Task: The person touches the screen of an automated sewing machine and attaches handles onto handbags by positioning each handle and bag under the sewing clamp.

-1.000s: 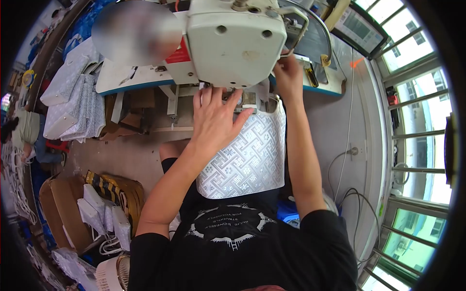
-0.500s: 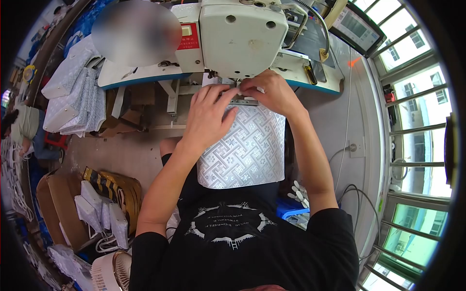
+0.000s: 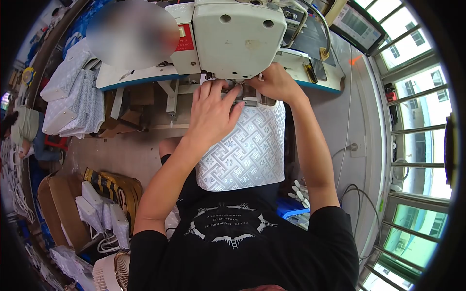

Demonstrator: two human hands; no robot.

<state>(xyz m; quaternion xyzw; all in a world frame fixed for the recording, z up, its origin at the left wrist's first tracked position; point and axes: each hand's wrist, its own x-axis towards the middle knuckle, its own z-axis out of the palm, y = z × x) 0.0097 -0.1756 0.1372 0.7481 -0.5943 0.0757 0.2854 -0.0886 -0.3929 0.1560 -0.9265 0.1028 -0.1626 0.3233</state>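
A silver-white patterned bag or panel hangs from the front of a white industrial sewing machine, its lower end over my lap. My left hand lies at the panel's upper left, fingers spread and bent over a metal clamp plate under the machine head, thumb apart. On the other side my right hand has its fingers pinched together close to the needle area. What lies between those fingertips is hidden.
Finished-looking patterned bags are stacked left of the machine. A cardboard box holds more white pieces at lower left, near a fan. A monitor stands at upper right, beside the windows. Another person is at far left.
My right hand has shifted slightly, its fingers drawing a little right and away from my left fingertips. More of the metal plate now shows between the hands. The view has moved slightly.
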